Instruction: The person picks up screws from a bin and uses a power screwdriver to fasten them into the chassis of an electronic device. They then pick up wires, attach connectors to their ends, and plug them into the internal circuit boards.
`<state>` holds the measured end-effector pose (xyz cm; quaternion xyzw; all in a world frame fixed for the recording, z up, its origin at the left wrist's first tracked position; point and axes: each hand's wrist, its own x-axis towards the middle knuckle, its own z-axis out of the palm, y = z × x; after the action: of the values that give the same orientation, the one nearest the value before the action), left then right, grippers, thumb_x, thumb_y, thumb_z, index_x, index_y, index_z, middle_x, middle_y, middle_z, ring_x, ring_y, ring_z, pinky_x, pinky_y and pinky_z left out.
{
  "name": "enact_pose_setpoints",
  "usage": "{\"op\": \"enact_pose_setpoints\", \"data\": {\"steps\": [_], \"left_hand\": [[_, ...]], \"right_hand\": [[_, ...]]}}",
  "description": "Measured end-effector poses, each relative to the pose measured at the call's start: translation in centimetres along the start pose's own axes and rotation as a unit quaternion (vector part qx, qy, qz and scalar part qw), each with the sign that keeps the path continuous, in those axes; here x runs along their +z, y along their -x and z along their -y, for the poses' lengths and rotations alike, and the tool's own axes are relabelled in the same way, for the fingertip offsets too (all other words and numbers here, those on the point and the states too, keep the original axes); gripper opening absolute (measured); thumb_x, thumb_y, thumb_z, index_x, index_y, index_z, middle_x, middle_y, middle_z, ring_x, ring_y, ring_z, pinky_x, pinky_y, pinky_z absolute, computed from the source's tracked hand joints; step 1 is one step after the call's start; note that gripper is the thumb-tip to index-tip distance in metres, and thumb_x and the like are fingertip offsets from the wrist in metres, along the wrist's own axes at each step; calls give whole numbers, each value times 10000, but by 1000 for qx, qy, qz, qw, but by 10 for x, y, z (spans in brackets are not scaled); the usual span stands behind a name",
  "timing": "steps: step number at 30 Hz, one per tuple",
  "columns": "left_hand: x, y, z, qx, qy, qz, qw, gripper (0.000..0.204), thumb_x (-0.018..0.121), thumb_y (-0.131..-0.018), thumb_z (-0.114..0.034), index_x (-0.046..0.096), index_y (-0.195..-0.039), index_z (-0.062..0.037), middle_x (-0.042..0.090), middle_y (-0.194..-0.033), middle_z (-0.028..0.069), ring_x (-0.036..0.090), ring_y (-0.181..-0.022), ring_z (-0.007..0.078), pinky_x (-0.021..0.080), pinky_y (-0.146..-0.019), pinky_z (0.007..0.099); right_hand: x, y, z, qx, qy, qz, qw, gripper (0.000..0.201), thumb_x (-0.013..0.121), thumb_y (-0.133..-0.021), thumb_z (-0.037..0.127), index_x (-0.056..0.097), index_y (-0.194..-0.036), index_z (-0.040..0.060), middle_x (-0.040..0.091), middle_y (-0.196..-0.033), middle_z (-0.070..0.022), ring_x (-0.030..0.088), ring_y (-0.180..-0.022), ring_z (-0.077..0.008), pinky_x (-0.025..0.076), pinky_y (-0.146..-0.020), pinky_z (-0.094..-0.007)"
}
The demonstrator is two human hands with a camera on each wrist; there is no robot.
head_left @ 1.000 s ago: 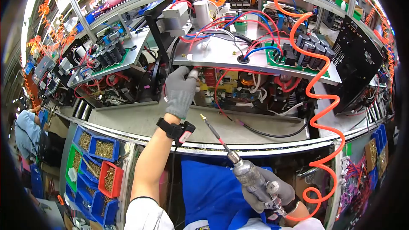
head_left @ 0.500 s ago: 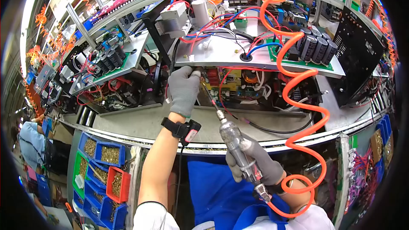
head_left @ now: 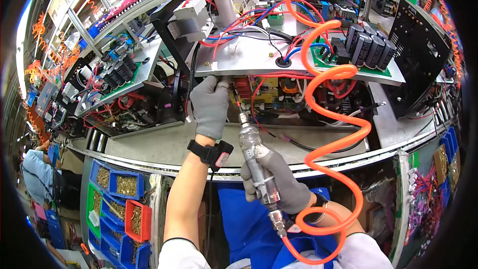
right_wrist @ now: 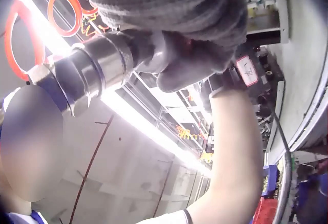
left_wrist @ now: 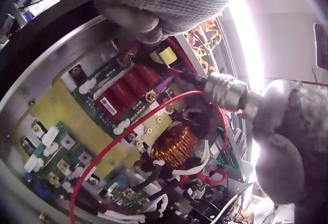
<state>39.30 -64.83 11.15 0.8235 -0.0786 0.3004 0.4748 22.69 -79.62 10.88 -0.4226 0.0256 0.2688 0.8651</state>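
In the head view my gloved right hand (head_left: 281,179) grips a pneumatic screwdriver (head_left: 253,152), its bit pointing up under the metal plate (head_left: 249,59). My gloved left hand (head_left: 210,107) is at the plate's front edge, fingertips at the opening beneath; whether they hold anything is hidden. Seen from the left wrist, the driver's shaft (left_wrist: 184,75) reaches a spot beside the red component block (left_wrist: 125,93), close under the left hand (left_wrist: 169,4). A copper coil (left_wrist: 174,143) and a red wire (left_wrist: 107,155) lie nearby. In the right wrist view the right hand (right_wrist: 179,24) wraps the tool.
An orange coiled hose (head_left: 338,139) hangs across the right side of the unit. Blue bins (head_left: 126,184) and a red bin (head_left: 138,220) of small metal parts stand at lower left. A black perforated panel (head_left: 420,60) rises at right, and another unit (head_left: 117,82) stands at left.
My right hand has brought the screwdriver up and left, and its tip has gone from below the unit to beside the left fingertips. The left hand stays at the plate edge.
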Motion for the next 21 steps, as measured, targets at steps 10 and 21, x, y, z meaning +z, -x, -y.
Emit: {"op": "enact_pose_setpoints", "data": {"steps": [10,21], "left_hand": [[-4,-2,2,24,-37,26,999,320,670,-897,-270,625,-784,26,529,-592,182,480,-503,242,388,-510,361],[-5,-9,8,71,-79,41,994,332,637,-889,-293,629,-788,23,596,-700,236,601,-669,413,447,-593,442]], "right_hand": [[26,-13,-24,-40,-52,-21,998,356,468,-969,436,430,-1121,116,571,-821,-68,592,-592,-147,548,-526,-332],[43,-34,-57,-105,-74,-13,992,302,515,-959,357,429,-1115,113,567,-838,-69,602,-584,-168,555,-518,-349]]}}
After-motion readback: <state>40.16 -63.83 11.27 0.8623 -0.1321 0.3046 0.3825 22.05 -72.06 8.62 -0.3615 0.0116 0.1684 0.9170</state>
